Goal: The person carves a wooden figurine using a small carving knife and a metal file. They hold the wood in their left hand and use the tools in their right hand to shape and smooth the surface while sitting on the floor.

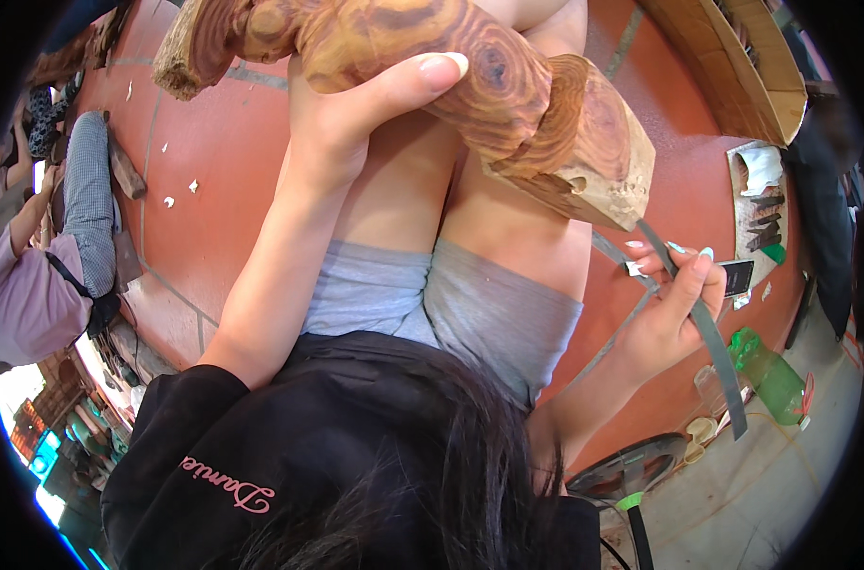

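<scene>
1. Black cloth of the person's sleeve and dark hair fill the lower middle of the frame, with grey shorts (451, 304) above them; the bare knees run up toward the top centre.
2. The left hand (356, 114), upper centre, is closed round a carved block of reddish, ring-grained wood (508, 85), thumb laid across its face; the block sits over the knees and reaches from the upper left to right of centre, its pale cut end (603, 190) turned to the right.
3. The right hand (674, 299), right of centre, is curled round a long flat metal blade (712, 328); the blade's upper tip touches the pale cut end, its lower length hangs toward the lower right.
4. The step looks like carving or scraping at that cut end; a next stroke would seem to call for a firm left-hand hold and a controlled push of the blade away from the knees just beside it.
5. The red tiled floor (213, 171) carries pale wood chips in the upper left; a green plastic bottle (769, 375) lies at the right, a tray of small tools (760, 214) above it.
6. Another person in a pale purple top (28, 294) sits at the far left; the place seems an open workshop in daylight.
</scene>
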Motion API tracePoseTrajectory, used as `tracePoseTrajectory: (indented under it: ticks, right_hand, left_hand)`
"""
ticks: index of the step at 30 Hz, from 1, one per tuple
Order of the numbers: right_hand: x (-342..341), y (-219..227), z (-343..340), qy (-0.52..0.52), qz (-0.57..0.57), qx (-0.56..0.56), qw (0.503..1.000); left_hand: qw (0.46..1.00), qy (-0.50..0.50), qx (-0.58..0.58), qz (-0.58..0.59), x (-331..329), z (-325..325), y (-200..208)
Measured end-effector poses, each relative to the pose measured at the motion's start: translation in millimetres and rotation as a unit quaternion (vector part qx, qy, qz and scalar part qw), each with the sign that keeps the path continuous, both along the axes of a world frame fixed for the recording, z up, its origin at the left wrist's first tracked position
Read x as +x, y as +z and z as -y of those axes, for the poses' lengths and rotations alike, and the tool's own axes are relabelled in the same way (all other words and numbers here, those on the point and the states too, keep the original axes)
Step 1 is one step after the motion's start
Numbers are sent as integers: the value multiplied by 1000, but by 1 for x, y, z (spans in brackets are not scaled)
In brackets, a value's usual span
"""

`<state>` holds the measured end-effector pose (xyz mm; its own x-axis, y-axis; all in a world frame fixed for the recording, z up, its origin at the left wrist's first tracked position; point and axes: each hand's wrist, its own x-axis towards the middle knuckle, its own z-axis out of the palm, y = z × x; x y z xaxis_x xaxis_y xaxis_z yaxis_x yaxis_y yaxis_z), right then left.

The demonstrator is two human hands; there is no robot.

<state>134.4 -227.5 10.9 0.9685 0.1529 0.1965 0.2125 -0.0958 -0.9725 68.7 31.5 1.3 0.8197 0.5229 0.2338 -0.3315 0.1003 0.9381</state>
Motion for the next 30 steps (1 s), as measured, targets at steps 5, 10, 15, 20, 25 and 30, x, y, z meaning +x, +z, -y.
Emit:
tracePoseTrajectory:
  ticks: [5, 10, 15, 20, 25, 30]
  right_hand:
    - [1, 2, -2, -39, -5, -10, 999]
    - [5, 11, -7, -11, -6, -17, 1000]
    - [3, 1, -7, 87, 67, 31, 993]
    - [3, -6, -4, 116, 138, -20, 983]
    - [3, -7, -1, 125, 141, -12, 982]
    - [3, -9, -3, 120, 132, 1, 984]
  left_hand:
    - [997, 66, 16, -47, -7, 2, 0]
    - [999, 34, -16, -33, -6, 2, 3]
    - [999, 23, -8, -34, -6, 1, 5]
    - [999, 34, 4, -26, -7, -1, 5]
    - [999, 20, -12, -32, -7, 0, 6]
    - [1000, 13, -11, -23, -8, -2, 4]
